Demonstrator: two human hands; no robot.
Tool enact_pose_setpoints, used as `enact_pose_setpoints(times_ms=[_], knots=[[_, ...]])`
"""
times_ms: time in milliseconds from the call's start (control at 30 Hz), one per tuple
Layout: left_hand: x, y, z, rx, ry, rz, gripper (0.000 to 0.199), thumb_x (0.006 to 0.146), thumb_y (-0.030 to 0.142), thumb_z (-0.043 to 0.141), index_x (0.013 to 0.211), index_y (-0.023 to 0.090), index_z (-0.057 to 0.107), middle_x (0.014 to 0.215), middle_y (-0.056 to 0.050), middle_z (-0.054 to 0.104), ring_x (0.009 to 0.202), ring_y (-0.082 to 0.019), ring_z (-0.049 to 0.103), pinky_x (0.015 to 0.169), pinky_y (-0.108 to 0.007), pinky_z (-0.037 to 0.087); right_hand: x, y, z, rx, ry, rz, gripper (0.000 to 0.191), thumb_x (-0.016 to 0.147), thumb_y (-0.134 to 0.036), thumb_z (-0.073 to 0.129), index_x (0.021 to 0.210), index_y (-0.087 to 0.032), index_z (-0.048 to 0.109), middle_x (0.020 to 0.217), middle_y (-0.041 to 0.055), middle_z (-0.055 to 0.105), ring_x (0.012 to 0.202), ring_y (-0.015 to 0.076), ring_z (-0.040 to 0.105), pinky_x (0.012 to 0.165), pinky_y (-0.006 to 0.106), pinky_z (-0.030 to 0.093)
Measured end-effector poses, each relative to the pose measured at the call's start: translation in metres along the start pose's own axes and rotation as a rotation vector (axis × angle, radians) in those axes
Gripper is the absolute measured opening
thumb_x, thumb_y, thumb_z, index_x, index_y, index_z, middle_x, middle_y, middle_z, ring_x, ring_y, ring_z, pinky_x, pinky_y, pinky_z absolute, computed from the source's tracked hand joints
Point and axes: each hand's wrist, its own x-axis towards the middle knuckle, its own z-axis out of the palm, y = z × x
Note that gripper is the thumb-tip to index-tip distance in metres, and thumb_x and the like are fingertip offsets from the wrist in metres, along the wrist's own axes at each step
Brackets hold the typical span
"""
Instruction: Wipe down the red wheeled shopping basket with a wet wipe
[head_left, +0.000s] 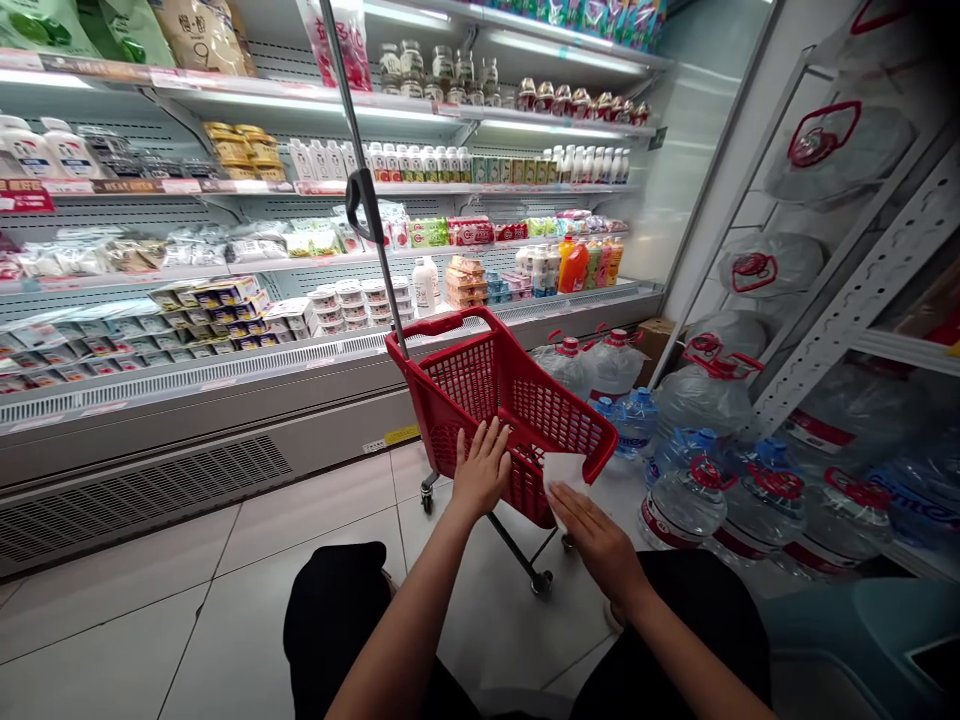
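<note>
A small red shopping cart (450,395) with a tall pole stands in front of my knees. My left hand (480,472) lies against the cart's near side with its fingers spread. Beside it, my right hand (596,535) presses a white cloth or tissue (564,470) against the cart's near right corner, its fingers straight and close together. Part of the white piece is hidden under the right fingers. Through the cart's grid its basket shows no goods.
Behind the cart runs a refrigerated shelf unit (330,350) stocked with dairy and drinks. Large water bottles (682,500) crowd the floor on the right, next to a metal rack (832,325). A teal object (847,620) is at the lower right.
</note>
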Motion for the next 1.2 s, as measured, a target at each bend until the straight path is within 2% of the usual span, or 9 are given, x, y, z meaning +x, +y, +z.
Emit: enact_pose_setpoints(times_ms=[100,200,400,500,633,800,933,1067,1200], knots=[[0.004,-0.003,-0.004,0.001,0.007,-0.065,0.055,0.108,0.039,0.031,0.161,0.024,0.037,0.168,-0.006,0.035,0.157,-0.021,0.026,0.13,-0.055,0.013,-0.027,0.021,-0.004,-0.027,0.025,0.072,0.069,0.1,-0.007,0.03,0.164,-0.033,0.026,0.157,0.0021,0.05,0.141,0.0207,0.053,0.119,0.045,0.047],[0.002,0.012,-0.001,-0.013,0.013,-0.125,0.06,0.105,0.052,0.038,0.149,0.014,0.053,0.166,-0.015,0.037,0.158,-0.03,0.025,0.13,-0.056,0.018,-0.032,0.027,-0.004,0.029,0.047,0.129,0.062,0.103,-0.013,0.035,0.161,-0.033,0.035,0.155,0.0029,0.054,0.141,0.0237,0.053,0.118,0.05,0.046],[-0.016,0.029,0.007,-0.102,0.087,-0.082,0.053,0.1,0.049,0.052,0.145,0.02,0.058,0.17,-0.013,0.028,0.159,-0.04,0.014,0.125,-0.065,0.025,0.025,-0.01,-0.023,0.286,0.358,0.482,0.048,0.108,-0.026,0.033,0.154,-0.026,0.046,0.15,0.0093,0.058,0.139,0.0252,0.056,0.109,0.045,0.053],[-0.019,0.018,0.006,-0.117,0.082,-0.075,0.053,0.097,0.037,0.057,0.147,0.02,0.055,0.172,-0.013,0.023,0.16,-0.038,0.012,0.125,-0.064,0.024,0.047,-0.028,-0.026,0.295,0.304,0.265,0.046,0.106,-0.021,0.036,0.149,-0.024,0.051,0.153,0.0092,0.055,0.143,0.0244,0.052,0.116,0.045,0.047],[-0.019,0.004,0.003,-0.101,0.02,-0.049,0.059,0.094,0.03,0.06,0.151,0.018,0.052,0.174,-0.013,0.014,0.16,-0.038,0.006,0.127,-0.063,0.021,0.056,-0.047,-0.002,0.221,0.116,-0.086,0.045,0.099,-0.008,0.039,0.135,-0.021,0.061,0.153,0.0099,0.056,0.142,0.0217,0.053,0.113,0.041,0.052],[-0.024,-0.002,-0.005,-0.099,-0.035,-0.053,0.059,0.096,0.023,0.054,0.154,0.019,0.048,0.175,-0.013,0.01,0.16,-0.036,0.002,0.128,-0.06,0.02,0.066,-0.065,0.028,0.177,0.134,-0.097,0.049,0.096,-0.002,0.041,0.14,-0.018,0.055,0.155,0.0113,0.053,0.143,0.0209,0.052,0.113,0.04,0.052],[-0.029,-0.005,-0.008,-0.123,-0.034,-0.061,0.055,0.098,0.025,0.052,0.153,0.021,0.048,0.175,-0.011,0.011,0.161,-0.035,0.003,0.128,-0.059,0.021,0.066,-0.069,0.035,0.139,0.167,-0.101,0.064,0.099,0.0,0.036,0.16,-0.019,0.034,0.157,0.011,0.051,0.145,0.0187,0.049,0.117,0.039,0.048],[-0.031,-0.014,-0.009,-0.157,-0.032,-0.014,0.056,0.096,0.026,0.057,0.151,0.023,0.049,0.175,-0.009,0.009,0.161,-0.034,0.0,0.129,-0.059,0.017,0.048,-0.047,0.032,0.019,0.039,-0.178,0.074,0.097,0.003,0.03,0.166,-0.022,0.022,0.161,0.0072,0.046,0.148,0.0183,0.043,0.123,0.042,0.041],[-0.029,-0.033,-0.011,-0.169,-0.051,0.029,0.054,0.097,0.025,0.054,0.151,0.022,0.049,0.175,-0.009,0.008,0.161,-0.033,-0.002,0.129,-0.059,0.015,0.026,0.005,0.014,-0.029,-0.01,-0.153,0.078,0.094,0.004,0.031,0.166,-0.026,0.021,0.163,0.0037,0.043,0.151,0.0192,0.039,0.124,0.045,0.04]])
